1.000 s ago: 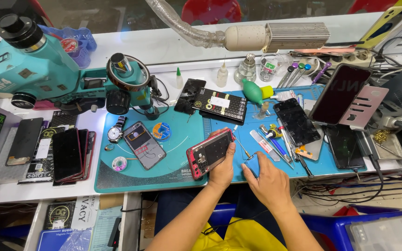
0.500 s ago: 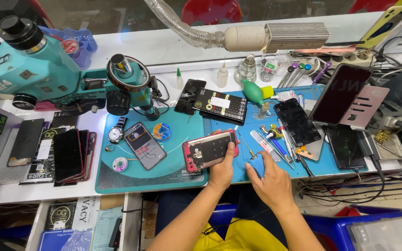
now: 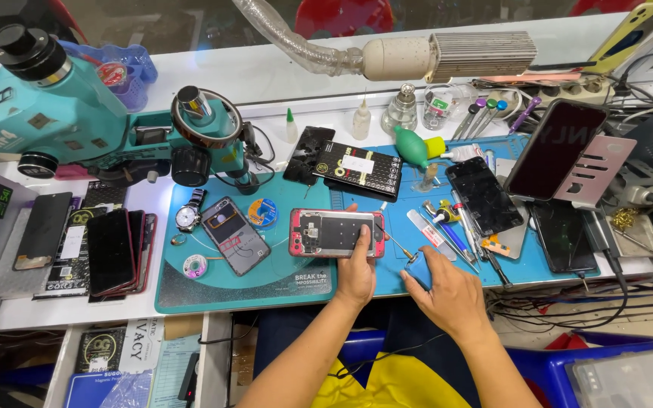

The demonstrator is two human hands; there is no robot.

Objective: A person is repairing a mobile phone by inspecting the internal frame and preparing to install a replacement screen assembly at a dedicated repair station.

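A red-framed phone [image 3: 326, 233] with its back off lies level on the teal work mat [image 3: 266, 281], its inner parts showing. My left hand [image 3: 357, 266] grips the phone's right end, thumb and fingers around the frame. My right hand [image 3: 453, 293] rests on the blue mat just right of it and is closed on a blue-handled screwdriver [image 3: 419, 269]. The thin shaft points up and left toward the phone's right edge. Whether the tip touches the phone I cannot tell.
A second opened phone [image 3: 234, 236], a solder reel [image 3: 267, 212] and a wristwatch [image 3: 188, 217] lie to the left. A teal microscope [image 3: 47, 113] stands at far left above stacked phones [image 3: 119, 251]. Loose tools [image 3: 447, 227], a black screen [image 3: 484, 195] and a phone on a stand [image 3: 555, 147] crowd the right.
The red phone has turned from a tilt to lying level under my left hand. My right hand, flat and empty before, now holds the blue-handled screwdriver.
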